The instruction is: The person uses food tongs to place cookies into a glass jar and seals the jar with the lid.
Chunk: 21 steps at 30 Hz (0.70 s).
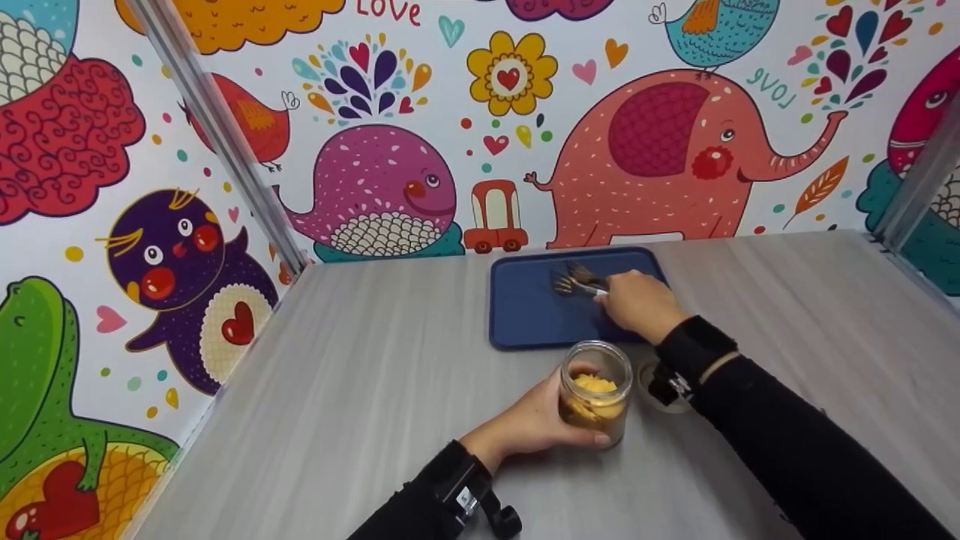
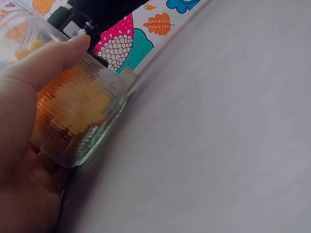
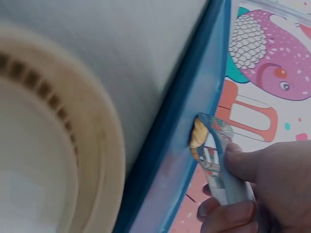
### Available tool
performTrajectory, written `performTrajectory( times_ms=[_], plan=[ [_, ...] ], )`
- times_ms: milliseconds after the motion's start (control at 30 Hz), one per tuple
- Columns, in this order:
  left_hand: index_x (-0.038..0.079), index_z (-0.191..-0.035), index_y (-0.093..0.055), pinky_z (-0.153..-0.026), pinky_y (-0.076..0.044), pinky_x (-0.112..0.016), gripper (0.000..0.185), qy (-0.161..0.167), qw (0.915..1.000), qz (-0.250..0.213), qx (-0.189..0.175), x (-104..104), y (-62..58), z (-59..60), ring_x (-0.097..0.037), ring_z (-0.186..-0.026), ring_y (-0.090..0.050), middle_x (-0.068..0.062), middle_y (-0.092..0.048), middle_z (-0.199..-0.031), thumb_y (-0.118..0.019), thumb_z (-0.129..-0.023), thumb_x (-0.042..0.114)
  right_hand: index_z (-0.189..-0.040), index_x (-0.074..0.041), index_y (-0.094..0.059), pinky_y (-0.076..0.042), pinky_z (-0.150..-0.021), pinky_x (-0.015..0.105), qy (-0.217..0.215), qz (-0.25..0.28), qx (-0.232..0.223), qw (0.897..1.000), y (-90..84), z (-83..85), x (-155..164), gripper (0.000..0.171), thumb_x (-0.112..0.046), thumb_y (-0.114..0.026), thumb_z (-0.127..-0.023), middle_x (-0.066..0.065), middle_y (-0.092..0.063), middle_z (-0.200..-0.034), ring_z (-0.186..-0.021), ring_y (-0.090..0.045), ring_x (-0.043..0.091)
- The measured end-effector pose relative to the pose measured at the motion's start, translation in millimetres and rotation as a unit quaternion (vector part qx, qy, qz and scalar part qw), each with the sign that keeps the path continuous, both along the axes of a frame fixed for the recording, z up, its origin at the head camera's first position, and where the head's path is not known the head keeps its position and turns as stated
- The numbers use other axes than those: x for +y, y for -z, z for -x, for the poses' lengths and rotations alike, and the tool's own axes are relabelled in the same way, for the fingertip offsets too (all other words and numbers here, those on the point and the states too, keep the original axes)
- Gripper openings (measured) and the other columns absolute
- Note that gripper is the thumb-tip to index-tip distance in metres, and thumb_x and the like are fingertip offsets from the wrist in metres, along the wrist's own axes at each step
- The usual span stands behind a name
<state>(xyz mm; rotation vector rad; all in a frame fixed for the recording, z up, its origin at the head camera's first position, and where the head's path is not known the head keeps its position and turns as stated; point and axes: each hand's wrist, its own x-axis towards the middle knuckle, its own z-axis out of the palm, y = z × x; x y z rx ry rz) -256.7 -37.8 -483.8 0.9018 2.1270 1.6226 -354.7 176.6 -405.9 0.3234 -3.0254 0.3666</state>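
Note:
My left hand [image 1: 551,421] grips a ribbed glass jar [image 1: 596,401] of yellow pieces that stands open on the grey table. The left wrist view shows the jar [image 2: 77,116] close up, with the left hand [image 2: 29,145] wrapped around its side. On the blue tray [image 1: 525,319] behind the jar, my right hand [image 1: 622,300] pinches the handle of a metal fork [image 1: 574,283]; a second fork lies beside it. In the right wrist view the right hand [image 3: 243,194] holds the shiny utensil handle [image 3: 214,155] over the tray's rim [image 3: 194,97].
A pale round lid [image 1: 646,375] lies on the table right of the jar, partly under my right wrist; it fills the left of the right wrist view as the lid [image 3: 48,145]. Cartoon-patterned walls close off the table at the back and on the left.

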Motion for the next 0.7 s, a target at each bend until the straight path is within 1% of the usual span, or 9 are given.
performTrajectory(
  times_ms=[133,267,367,533,600,700],
  plan=[
    [0.026,-0.145,-0.05,-0.12,-0.034,-0.028,0.082,0.0,1.0,0.001,-0.002,0.0,0.1,0.6,-0.004,-0.13,-0.057,0.015,-0.063,-0.134,-0.097,-0.078,0.016,-0.092,0.006,-0.071,-0.058,-0.073,0.057,-0.008,-0.013,-0.001,1.0,-5.6,-10.1,8.5,0.034,-0.026,-0.069,-0.105,0.03,-0.072,-0.098,-0.08,-0.07,0.038],
    [0.026,-0.145,-0.05,-0.12,-0.033,-0.028,0.082,-0.006,0.9999,0.007,-0.006,-0.1,0.1,0.3,-0.004,-0.13,-0.056,0.014,-0.063,-0.134,-0.097,-0.078,0.016,-0.085,0.002,-0.068,-0.056,-0.07,0.054,-0.014,-0.012,-0.001,1.0,-4.3,-20.5,18.0,0.033,-0.025,-0.07,-0.104,0.024,-0.07,-0.089,-0.075,-0.066,0.035],
    [0.025,-0.146,-0.05,-0.12,-0.033,-0.028,0.082,-0.008,0.9999,0.009,-0.005,0.3,-0.2,0.3,-0.005,-0.131,-0.056,0.013,-0.062,-0.135,-0.096,-0.078,0.016,-0.084,-0.001,-0.067,-0.056,-0.068,0.054,-0.018,-0.001,0.006,1.0,-1.7,-31.0,24.6,0.031,-0.025,-0.071,-0.103,0.021,-0.069,-0.084,-0.074,-0.067,0.033],
    [0.026,-0.146,-0.049,-0.12,-0.032,-0.029,0.082,-0.011,0.9999,0.012,-0.004,0.5,-0.2,0.2,-0.004,-0.132,-0.055,0.014,-0.061,-0.136,-0.096,-0.08,0.017,-0.092,0.001,-0.068,-0.056,-0.069,0.056,-0.025,0.011,0.006,1.0,1.1,-47.0,33.2,0.027,-0.024,-0.072,-0.103,0.02,-0.07,-0.086,-0.077,-0.068,0.033],
    [0.025,-0.146,-0.049,-0.12,-0.032,-0.029,0.081,-0.01,0.9999,0.011,-0.005,0.7,0.2,0.2,-0.004,-0.132,-0.054,0.013,-0.061,-0.136,-0.095,-0.08,0.016,-0.101,0.004,-0.069,-0.057,-0.073,0.056,-0.023,0.008,-0.003,1.0,2.5,-51.9,36.6,0.028,-0.024,-0.071,-0.103,0.023,-0.071,-0.092,-0.082,-0.069,0.035],
    [0.02,-0.148,-0.049,-0.121,-0.032,-0.029,0.083,-0.007,0.9999,0.008,-0.007,1.4,0.4,-0.5,-0.004,-0.132,-0.055,0.014,-0.061,-0.136,-0.095,-0.08,0.015,-0.11,0.006,-0.069,-0.057,-0.077,0.058,-0.016,0.007,-0.006,1.0,6.6,-58.4,40.6,0.031,-0.025,-0.07,-0.104,0.025,-0.071,-0.098,-0.089,-0.07,0.04]
  ],
)
